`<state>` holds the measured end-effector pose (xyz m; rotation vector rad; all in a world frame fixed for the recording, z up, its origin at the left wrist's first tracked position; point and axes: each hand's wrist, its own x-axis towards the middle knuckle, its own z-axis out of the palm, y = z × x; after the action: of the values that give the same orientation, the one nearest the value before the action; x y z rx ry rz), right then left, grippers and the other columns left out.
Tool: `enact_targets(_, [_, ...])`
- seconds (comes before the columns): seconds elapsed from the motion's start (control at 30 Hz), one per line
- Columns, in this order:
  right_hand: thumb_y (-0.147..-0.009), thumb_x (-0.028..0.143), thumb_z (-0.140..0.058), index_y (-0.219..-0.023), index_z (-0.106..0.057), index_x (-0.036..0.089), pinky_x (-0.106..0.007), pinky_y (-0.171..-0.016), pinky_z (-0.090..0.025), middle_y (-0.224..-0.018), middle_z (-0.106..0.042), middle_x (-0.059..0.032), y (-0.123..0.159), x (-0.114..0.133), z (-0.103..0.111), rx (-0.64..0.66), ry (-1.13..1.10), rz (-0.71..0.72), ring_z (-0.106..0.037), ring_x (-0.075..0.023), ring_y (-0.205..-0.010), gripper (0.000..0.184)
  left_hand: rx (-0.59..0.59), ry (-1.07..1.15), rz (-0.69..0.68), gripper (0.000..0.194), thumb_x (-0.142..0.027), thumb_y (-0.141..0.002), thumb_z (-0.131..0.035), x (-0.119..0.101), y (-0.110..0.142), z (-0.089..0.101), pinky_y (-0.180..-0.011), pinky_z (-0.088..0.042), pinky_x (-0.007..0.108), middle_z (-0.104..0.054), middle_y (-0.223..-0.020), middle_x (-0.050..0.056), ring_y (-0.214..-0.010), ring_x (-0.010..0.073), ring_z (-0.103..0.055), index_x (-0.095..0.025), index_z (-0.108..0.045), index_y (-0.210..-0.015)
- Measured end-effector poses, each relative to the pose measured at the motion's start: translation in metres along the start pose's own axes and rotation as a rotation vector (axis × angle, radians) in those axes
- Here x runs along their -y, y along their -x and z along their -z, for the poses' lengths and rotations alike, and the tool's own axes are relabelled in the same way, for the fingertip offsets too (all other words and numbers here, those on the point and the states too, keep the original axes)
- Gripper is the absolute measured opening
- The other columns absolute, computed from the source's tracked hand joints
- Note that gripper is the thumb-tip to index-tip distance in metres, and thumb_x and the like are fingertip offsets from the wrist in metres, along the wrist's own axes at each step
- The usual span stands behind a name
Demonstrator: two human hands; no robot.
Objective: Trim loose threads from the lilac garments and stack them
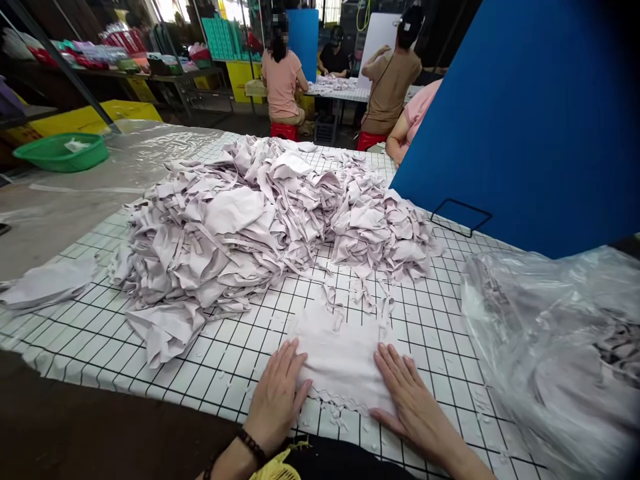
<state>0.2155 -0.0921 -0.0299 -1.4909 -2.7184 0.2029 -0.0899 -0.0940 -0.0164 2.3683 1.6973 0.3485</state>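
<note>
A pale pinkish garment piece (345, 357) with thin straps at its far end and a wavy near edge lies flat on the checked tablecloth (225, 370). My left hand (281, 387) rests palm down on its left side, fingers stretched out. On its right side my right hand (407, 393) lies flat too, thumb spread towards the near edge. Neither hand grips the cloth. Just beyond rises a large heap of similar garment pieces (215, 233), with a smaller heap (380, 227) to its right.
A clear plastic bag (525, 347) with cloth inside sits at the right. Behind it stands a blue board (540, 133) with a black wire stand (463, 217). A green basket (65, 152) is at the far left. Several people sit at the back, one partly behind the board.
</note>
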Motion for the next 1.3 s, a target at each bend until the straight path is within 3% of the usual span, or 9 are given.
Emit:
enact_targets(0.23, [-0.084,0.051,-0.046,-0.147,-0.012,0.015,-0.051,-0.111,-0.017,-0.152,-0.015,-0.0120,0.005,-0.010,0.015,0.009,-0.056,0.112,-0.013,-0.0300,-0.139,0.081,-0.028,0.086,0.101,0.019,-0.032,-0.089,-0.045,0.006,0.011,0.023,-0.092,-0.045,0.042,-0.052,-0.120,0.009,-0.115,0.0258,-0.046,-0.019,-0.057,-0.082])
enact_targets(0.47, [-0.086,0.037,-0.049,-0.139,-0.035,0.022,-0.052,-0.107,-0.029,-0.147,-0.032,-0.0103,-0.008,-0.003,0.034,-0.054,-0.162,0.230,-0.030,-0.0291,-0.134,0.058,-0.062,0.073,0.211,0.022,-0.031,-0.088,-0.047,0.003,0.005,0.022,-0.078,-0.047,0.039,-0.054,-0.103,0.007,-0.093,0.0228,-0.053,-0.025,-0.058,-0.106])
enact_targets(0.57, [-0.088,0.026,-0.047,-0.124,-0.049,0.021,-0.043,-0.099,-0.041,-0.135,-0.046,-0.0113,-0.058,-0.017,0.051,-0.301,-0.248,0.040,-0.045,-0.0248,-0.123,0.037,-0.073,0.136,0.227,0.018,-0.030,-0.087,-0.048,0.007,0.001,0.023,-0.079,-0.046,0.040,-0.053,-0.101,0.007,-0.092,0.0227,-0.053,-0.024,-0.060,-0.099])
enact_targets(0.7, [-0.088,0.021,-0.041,-0.121,-0.050,0.018,-0.039,-0.090,-0.047,-0.128,-0.050,-0.0125,-0.181,-0.032,0.075,-0.478,-0.307,-0.050,-0.050,-0.0248,-0.115,0.034,-0.153,0.268,0.205,0.018,-0.029,-0.086,-0.049,0.003,-0.023,0.038,-0.083,-0.046,0.040,-0.052,-0.103,0.008,-0.097,0.0232,-0.052,-0.023,-0.060,-0.099])
enact_targets(0.8, [-0.083,0.015,-0.046,-0.122,-0.049,0.016,-0.039,-0.091,-0.042,-0.134,-0.044,-0.0159,-0.271,-0.037,0.092,-0.425,-0.253,-0.163,-0.046,-0.0272,-0.117,0.039,-0.170,0.388,0.146,0.017,-0.029,-0.086,-0.048,-0.008,-0.047,0.055,-0.084,-0.046,0.038,-0.053,-0.100,0.008,-0.096,0.0219,-0.053,-0.023,-0.060,-0.096])
enact_targets(0.9, [-0.076,0.014,-0.052,-0.096,-0.061,0.014,-0.037,-0.085,-0.041,-0.111,-0.059,-0.0162,-0.319,-0.047,0.110,-0.395,-0.292,-0.260,-0.054,-0.0270,-0.102,0.021,-0.144,0.510,0.128,0.017,-0.031,-0.087,-0.047,-0.012,-0.066,0.069,-0.074,-0.049,0.032,-0.055,-0.099,0.006,-0.087,0.0188,-0.056,-0.023,-0.061,-0.093])
enact_targets(1.03, [-0.081,0.029,-0.049,-0.075,-0.060,0.016,-0.031,-0.073,-0.043,-0.083,-0.063,-0.0072,-0.307,-0.079,0.142,-0.491,-0.367,-0.260,-0.057,-0.0212,-0.083,0.018,-0.158,0.623,0.143,0.021,-0.036,-0.088,-0.046,0.009,-0.093,0.077,-0.061,-0.047,0.026,-0.059,-0.093,0.005,-0.080,0.0168,-0.057,-0.022,-0.062,-0.088])
enact_targets(1.13, [-0.083,0.041,-0.048,-0.079,-0.058,0.018,-0.026,-0.064,-0.043,-0.076,-0.061,-0.0018,-0.266,-0.103,0.178,-0.588,-0.734,-0.163,-0.056,-0.0160,-0.070,0.025,-0.234,0.672,0.120,0.023,-0.038,-0.087,-0.049,0.019,-0.132,0.083,-0.066,-0.047,0.028,-0.061,-0.093,0.005,-0.081,0.0170,-0.057,-0.020,-0.063,-0.089])
enact_targets(1.3, [-0.072,0.040,-0.069,-0.076,-0.056,0.019,-0.023,-0.055,-0.039,-0.066,-0.055,0.0025,-0.215,-0.096,0.240,-0.554,-1.388,-0.011,-0.049,-0.0109,-0.057,0.024,-0.301,0.987,-0.041,0.044,-0.043,-0.080,-0.059,-0.021,-0.209,0.103,-0.082,-0.048,0.033,-0.055,-0.118,0.011,-0.099,0.0201,-0.056,-0.020,-0.055,-0.117])
